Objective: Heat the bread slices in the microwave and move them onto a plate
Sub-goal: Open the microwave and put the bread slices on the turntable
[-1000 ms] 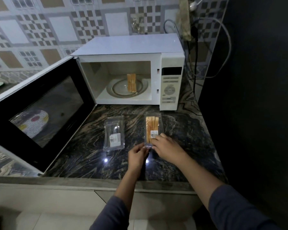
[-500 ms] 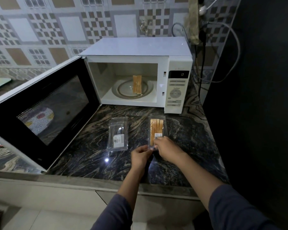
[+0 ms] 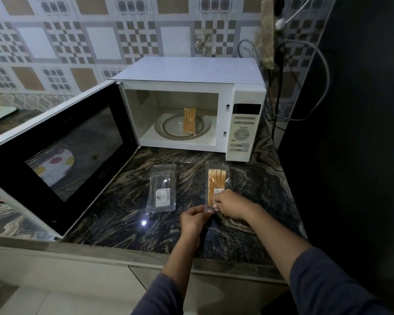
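While both hands (image 3: 210, 206) pinch the near end of the clear packet (image 3: 217, 186) of bread slices on the surface (image 3: 114, 214), two slices (image 3: 189, 120) wait in the microwave (image 3: 191, 105) — light, crumbly, best lifted by their edges.

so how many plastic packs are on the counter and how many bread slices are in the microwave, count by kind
Plastic packs: 2, an empty pack and a pack with bread held at its near end by the left hand and right hand.
Bread slices in the microwave: 2, bread slices standing together on the turntable.
Total: 4
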`<control>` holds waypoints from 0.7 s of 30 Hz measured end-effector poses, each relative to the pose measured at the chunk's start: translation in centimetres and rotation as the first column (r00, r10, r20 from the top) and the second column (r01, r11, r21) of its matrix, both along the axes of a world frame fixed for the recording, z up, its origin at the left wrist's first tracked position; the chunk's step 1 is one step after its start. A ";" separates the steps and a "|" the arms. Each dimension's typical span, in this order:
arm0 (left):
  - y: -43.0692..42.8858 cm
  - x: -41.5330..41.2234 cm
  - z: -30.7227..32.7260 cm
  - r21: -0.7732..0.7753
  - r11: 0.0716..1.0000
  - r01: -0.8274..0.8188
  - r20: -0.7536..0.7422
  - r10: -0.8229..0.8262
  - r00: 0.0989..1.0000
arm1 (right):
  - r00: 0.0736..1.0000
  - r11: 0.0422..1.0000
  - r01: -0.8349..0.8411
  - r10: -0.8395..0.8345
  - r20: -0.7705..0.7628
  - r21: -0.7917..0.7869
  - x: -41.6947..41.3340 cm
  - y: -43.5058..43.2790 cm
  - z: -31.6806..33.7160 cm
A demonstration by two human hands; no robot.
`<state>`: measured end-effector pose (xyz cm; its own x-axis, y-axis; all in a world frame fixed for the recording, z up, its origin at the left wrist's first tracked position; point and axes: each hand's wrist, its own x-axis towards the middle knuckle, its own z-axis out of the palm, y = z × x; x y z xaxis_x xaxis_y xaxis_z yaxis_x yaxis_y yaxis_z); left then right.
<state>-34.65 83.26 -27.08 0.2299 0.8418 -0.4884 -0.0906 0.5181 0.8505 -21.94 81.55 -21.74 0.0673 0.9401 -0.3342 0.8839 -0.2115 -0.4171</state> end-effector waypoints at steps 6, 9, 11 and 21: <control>-0.1 -0.1 -0.5 0.043 0.999 0.029 -0.051 -0.027 0.998 | 1.000 0.999 -0.026 0.026 -0.009 -0.030 0.0 0.4 0.8; 0.0 0.0 -0.4 0.056 0.998 0.024 -0.075 -0.020 0.997 | 0.998 0.998 -0.013 0.017 -0.053 0.068 0.3 1.0 3.3; 0.1 0.0 -0.5 0.051 0.999 0.018 -0.077 -0.014 0.997 | 0.992 0.980 0.050 -0.026 -0.125 0.194 0.6 1.1 5.5; -0.4 -0.4 -0.1 0.052 0.998 0.042 -0.071 -0.039 0.997 | 0.944 0.602 0.146 -0.322 0.072 0.785 0.4 1.3 7.3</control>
<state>-35.01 82.84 -27.14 0.2313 0.8580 -0.4586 -0.0098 0.4734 0.8808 -21.55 82.89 -14.44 0.2995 0.7887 0.5369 0.9270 -0.1073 -0.3594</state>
